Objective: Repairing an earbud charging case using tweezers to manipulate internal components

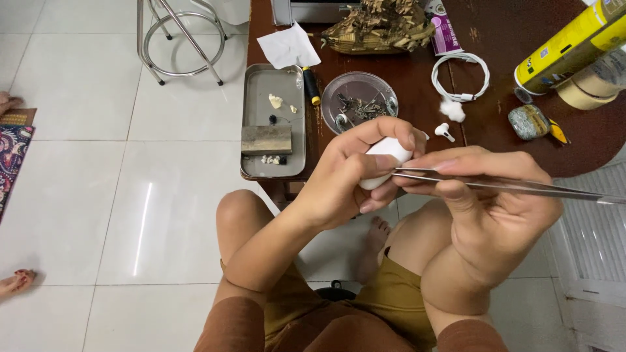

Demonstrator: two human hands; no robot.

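Observation:
My left hand (349,175) grips a small white rounded case (386,150), held up over my knees in front of the table edge. My right hand (486,205) pinches a pair of long metal tweezers (521,187). Their tips point left and touch the white case between my left fingers. A single white earbud (445,132) lies on the dark wooden table (495,39) just beyond my hands, beside a tuft of white cotton (452,109).
A metal tray (251,98) with a wooden block and small bits sits at the table's left. A round dish (357,98) holds small metal parts. A coiled white cable (460,77), yellow can (567,45), tape roll (590,91) and a metal stool (182,36) are nearby. Another person's feet (14,281) show at far left.

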